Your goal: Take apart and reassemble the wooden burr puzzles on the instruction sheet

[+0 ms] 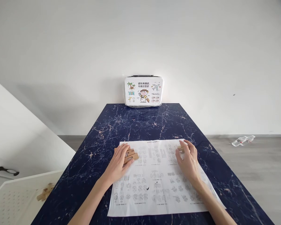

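A large white sheet (154, 184) printed with rows of small diagrams lies on the dark blue marbled table. Over its upper left part, my left hand (118, 162) is closed around several notched wooden blocks (131, 156), with its fingers on top and thumb at the near side. Part of these blocks is hidden under the fingers. My right hand (188, 159) is at the sheet's upper right, its fingers curled around a small wooden block (181, 149). Most of that block is covered by the fingers.
A white case (144, 91) with cartoon prints stands at the table's far edge (173, 103), against the wall. Left of the table is a white perforated basket (11, 200) with wooden pieces (45, 192) in it. Clear plastic bottles (243, 140) lie on the floor at right.
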Demonstrator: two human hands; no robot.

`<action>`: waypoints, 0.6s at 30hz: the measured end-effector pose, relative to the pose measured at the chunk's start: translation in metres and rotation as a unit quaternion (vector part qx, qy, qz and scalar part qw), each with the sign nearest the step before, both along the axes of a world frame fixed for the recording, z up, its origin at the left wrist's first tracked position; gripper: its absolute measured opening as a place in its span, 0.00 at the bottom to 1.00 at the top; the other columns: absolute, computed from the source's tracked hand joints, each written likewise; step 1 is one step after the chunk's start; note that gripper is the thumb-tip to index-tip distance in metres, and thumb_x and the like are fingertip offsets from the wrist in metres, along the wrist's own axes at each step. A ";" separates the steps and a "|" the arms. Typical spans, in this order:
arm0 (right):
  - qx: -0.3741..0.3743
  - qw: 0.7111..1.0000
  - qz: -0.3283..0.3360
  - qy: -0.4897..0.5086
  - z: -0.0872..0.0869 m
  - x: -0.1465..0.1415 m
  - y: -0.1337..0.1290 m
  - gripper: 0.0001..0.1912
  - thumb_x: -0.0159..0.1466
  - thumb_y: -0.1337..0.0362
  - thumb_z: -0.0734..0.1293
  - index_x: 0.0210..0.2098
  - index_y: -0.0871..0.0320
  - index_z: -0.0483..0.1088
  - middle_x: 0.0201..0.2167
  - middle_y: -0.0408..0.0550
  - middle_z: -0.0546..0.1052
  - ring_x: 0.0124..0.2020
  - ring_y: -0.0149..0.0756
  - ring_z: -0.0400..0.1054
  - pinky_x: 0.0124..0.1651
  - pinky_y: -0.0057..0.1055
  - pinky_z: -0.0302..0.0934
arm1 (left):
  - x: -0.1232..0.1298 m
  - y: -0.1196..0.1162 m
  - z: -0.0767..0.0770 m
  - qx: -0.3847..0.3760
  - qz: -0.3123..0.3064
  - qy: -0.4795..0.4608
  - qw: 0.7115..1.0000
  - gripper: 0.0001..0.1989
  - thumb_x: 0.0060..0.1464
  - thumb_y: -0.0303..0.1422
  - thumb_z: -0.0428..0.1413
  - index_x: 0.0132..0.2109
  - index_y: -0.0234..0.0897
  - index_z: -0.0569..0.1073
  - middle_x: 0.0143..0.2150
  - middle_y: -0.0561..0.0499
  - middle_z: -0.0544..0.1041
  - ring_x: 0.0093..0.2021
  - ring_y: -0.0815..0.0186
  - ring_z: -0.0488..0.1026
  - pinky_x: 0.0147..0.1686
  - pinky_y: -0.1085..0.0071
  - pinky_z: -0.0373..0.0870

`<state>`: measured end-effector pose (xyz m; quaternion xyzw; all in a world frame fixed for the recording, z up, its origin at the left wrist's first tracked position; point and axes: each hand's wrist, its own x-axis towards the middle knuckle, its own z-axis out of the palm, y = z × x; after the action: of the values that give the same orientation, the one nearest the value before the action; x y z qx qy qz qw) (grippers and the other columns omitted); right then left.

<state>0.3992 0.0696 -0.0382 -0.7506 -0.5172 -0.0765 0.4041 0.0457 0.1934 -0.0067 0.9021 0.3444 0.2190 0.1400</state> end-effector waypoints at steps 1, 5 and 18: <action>-0.003 1.000 0.012 0.016 0.002 -0.002 0.000 0.22 0.75 0.53 0.59 0.65 0.51 0.65 0.67 0.60 0.64 0.62 0.56 0.66 0.58 0.56 0.70 | -0.002 0.003 0.001 -0.007 -0.007 -0.003 1.000 0.32 0.74 0.47 0.52 0.77 0.49 0.51 0.77 0.39 0.61 0.77 0.44 0.57 0.72 0.41 0.61; -0.006 0.998 0.035 0.058 0.006 -0.007 -0.001 0.24 0.76 0.49 0.59 0.66 0.52 0.65 0.66 0.59 0.65 0.60 0.55 0.70 0.59 0.55 0.71 | -0.009 0.015 0.009 0.008 -0.021 0.003 1.000 0.30 0.75 0.45 0.51 0.77 0.52 0.52 0.77 0.43 0.62 0.78 0.46 0.56 0.73 0.39 0.60; 0.009 0.966 0.150 0.210 0.023 -0.023 -0.004 0.24 0.74 0.47 0.66 0.63 0.52 0.68 0.61 0.58 0.74 0.56 0.52 0.75 0.57 0.51 0.75 | 0.007 -0.009 0.028 0.078 -0.051 -0.038 0.995 0.19 0.74 0.33 0.51 0.69 0.45 0.66 0.66 0.44 0.74 0.70 0.53 0.70 0.68 0.48 0.71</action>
<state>0.3765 0.0653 -0.0153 -0.6599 -0.5270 0.1398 0.5169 0.0525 0.1839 0.0211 0.9178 0.2739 0.2720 0.0934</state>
